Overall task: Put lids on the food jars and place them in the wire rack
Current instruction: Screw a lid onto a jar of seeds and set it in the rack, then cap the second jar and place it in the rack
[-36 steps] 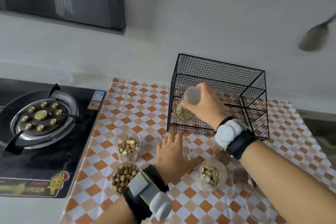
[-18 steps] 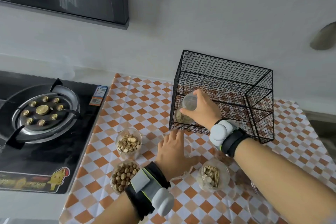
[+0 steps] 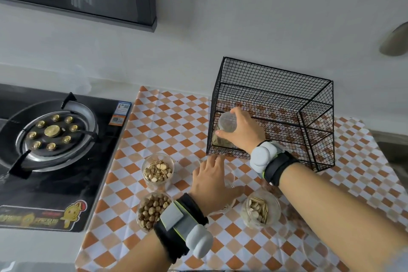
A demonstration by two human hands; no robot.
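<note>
Head view. At centre right of the frame we are finding the right hand (image 3: pixel 241 129) closed over the top of a lidded jar (image 3: pixel 225 132), which is sitting in the lower left corner of the rack (image 3: pixel 276 86). Whether the base is already bearing on the wire floor we cannot tell.

Lower centre, the left hand (image 3: pixel 209 181) is lying palm down with fingers spread, over what looks like a clear lid on the cloth (image 3: pixel 159 117); we are seeing no closed grip, and the lid itself is too faint to confirm.

Three open jars are waiting near it: one with pale nuts (image 3: pixel 157 171), one with brown nuts (image 3: pixel 153 210) at lower left of the hand, one with seeds (image 3: pixel 259 208) to its right. A stove (image 3: pixel 53 139) is occupying the left of the frame.

In our judgement the step in hand is seating the jar. We are advising:
- keeping it upright and tucked into the corner, leaving room for the others;
- loosening the fingers only once it is standing flat on the mesh;
- lifting the hand clear of the front wire.
</note>
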